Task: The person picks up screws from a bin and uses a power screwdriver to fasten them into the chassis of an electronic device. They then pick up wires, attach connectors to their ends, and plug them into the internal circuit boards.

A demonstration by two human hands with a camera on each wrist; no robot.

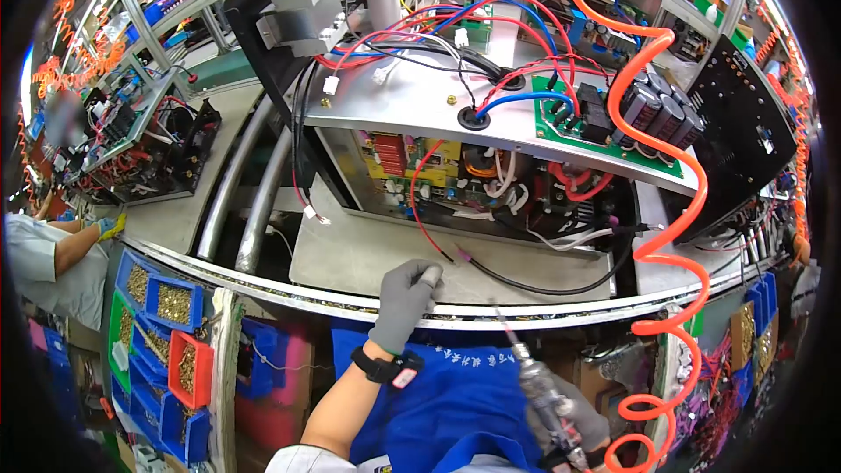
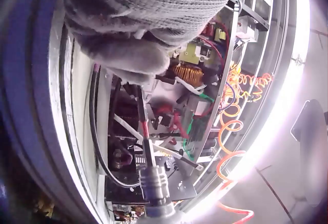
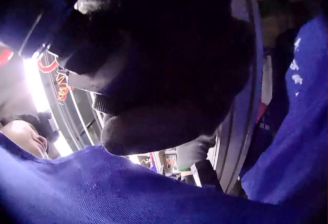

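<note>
The left hand point(image 1: 405, 302), in a grey glove, is above the bench's front edge with its fingers curled and the thumb against them; whether something small is between them cannot be told. The right hand point(image 1: 578, 412) grips a power screwdriver point(image 1: 545, 390), its bit angled up toward the bench edge. In the left wrist view the screwdriver point(image 2: 154, 183) points at the curled fingers of the left hand point(image 2: 138, 24); contact is unclear. The right hand point(image 3: 169, 70) is dark in the right wrist view. Behind the left hand stands an open metal chassis point(image 1: 412, 109) with wires and circuit boards.
An orange coiled hose point(image 1: 688, 210) hangs down on the right. A black cable point(image 1: 543, 289) curves over the bench plate point(image 1: 350, 254). Parts bins point(image 1: 175, 302) stand at the lower left. Another person's arm point(image 1: 79, 250) is at the far left, beside another unit point(image 1: 144, 144).
</note>
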